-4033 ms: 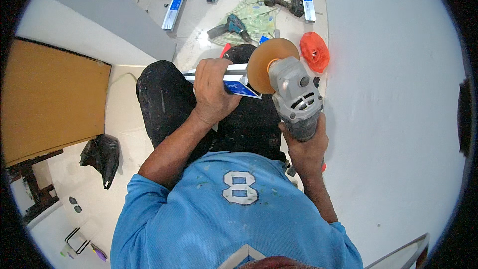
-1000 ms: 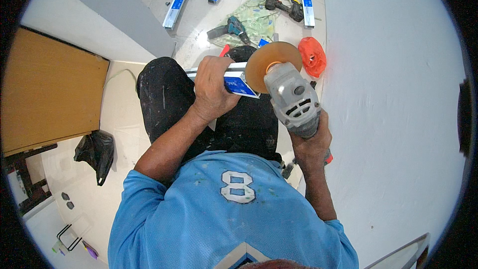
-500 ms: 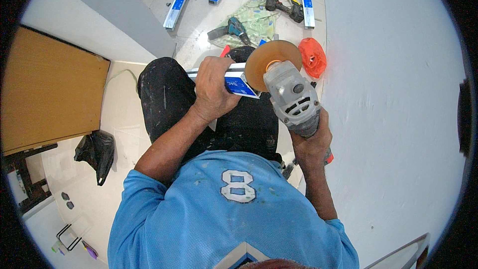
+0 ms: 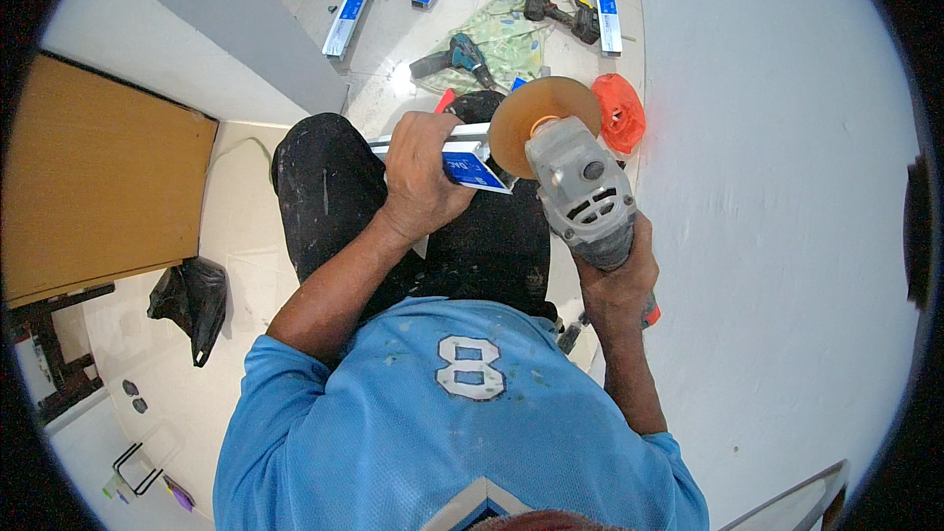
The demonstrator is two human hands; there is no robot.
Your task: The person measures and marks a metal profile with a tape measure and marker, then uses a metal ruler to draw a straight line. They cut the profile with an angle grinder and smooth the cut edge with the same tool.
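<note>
My left hand (image 4: 421, 172) is wrapped round a white metal profile (image 4: 474, 169) with a blue label, laid across my thighs. Its slanted, open end points right. In my right hand (image 4: 621, 280) is a grey angle grinder (image 4: 586, 192), gripped by its body. The grinder's brown disc (image 4: 543, 126) stands at the profile's end, overlapping its edge in view; whether the two touch I cannot tell.
Ahead on the tiled floor, a teal cordless drill (image 4: 470, 59) lies on a green cloth (image 4: 511, 25), near a dark drill (image 4: 560, 15). Long metal profiles (image 4: 607, 0) lie beyond. A red plastic bag (image 4: 618, 113) sits by the right-hand wall (image 4: 767, 206). A black bag (image 4: 192, 305) is left.
The grinder and my right hand have shifted slightly to the right. My left hand and the profile have hardly moved.
</note>
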